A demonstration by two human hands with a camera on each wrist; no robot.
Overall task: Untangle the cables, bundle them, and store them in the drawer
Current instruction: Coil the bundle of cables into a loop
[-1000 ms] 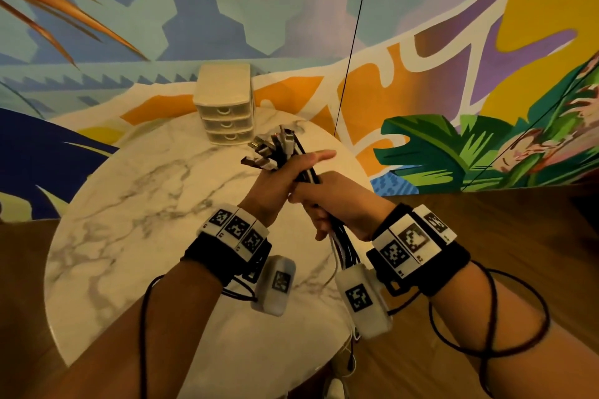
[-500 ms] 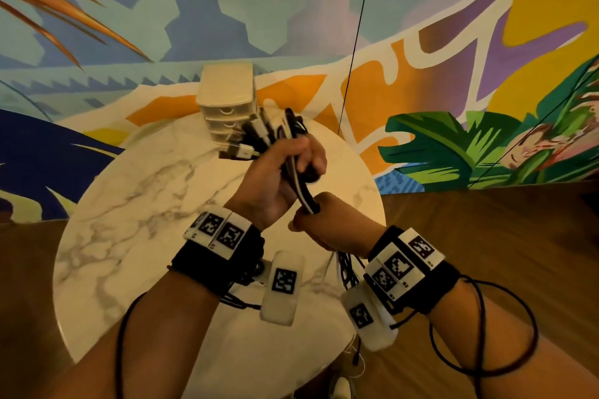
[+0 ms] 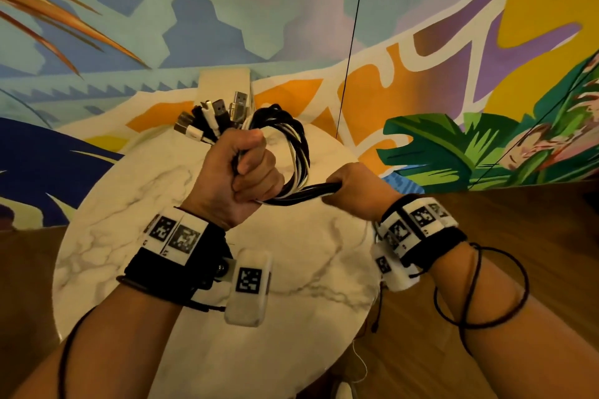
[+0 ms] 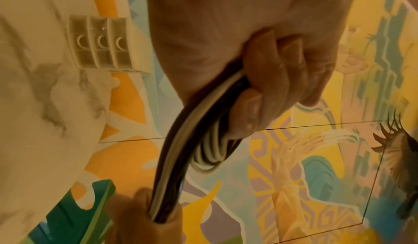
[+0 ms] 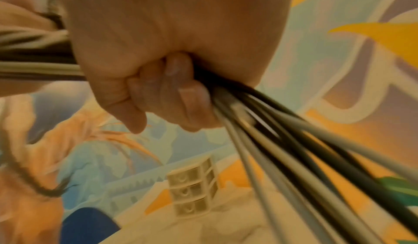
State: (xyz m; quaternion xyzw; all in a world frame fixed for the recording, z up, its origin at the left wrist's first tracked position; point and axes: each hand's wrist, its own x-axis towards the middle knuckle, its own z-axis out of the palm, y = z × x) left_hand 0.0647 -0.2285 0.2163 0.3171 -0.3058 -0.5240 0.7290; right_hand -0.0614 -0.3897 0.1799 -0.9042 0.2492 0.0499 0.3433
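A bundle of black and white cables (image 3: pixel 293 152) is held in the air above the round marble table (image 3: pixel 107 236). My left hand (image 3: pixel 246 172) grips it in a fist, with the plug ends (image 3: pixel 217 116) fanning out above the fist and a loop curving round to the right. My right hand (image 3: pixel 351 191) grips the same cables (image 5: pixel 267 122) further along and holds them taut to the right. The loop (image 4: pixel 208 154) shows under my left fingers in the left wrist view. The cream three-drawer unit (image 5: pixel 194 185) stands at the table's far edge, drawers closed; the plugs hide most of it in the head view.
A painted mural wall (image 3: pixel 421 42) stands close behind the table. A thin black line (image 3: pixel 351 36) hangs down in front of it. Wooden floor (image 3: pixel 518 220) lies to the right of the table. Black wires wrap my right forearm (image 3: pixel 479 295).
My left hand has turned and risen with the plug ends, and a loop of cable has formed beside it. My right hand has slid out to the right along the cables.
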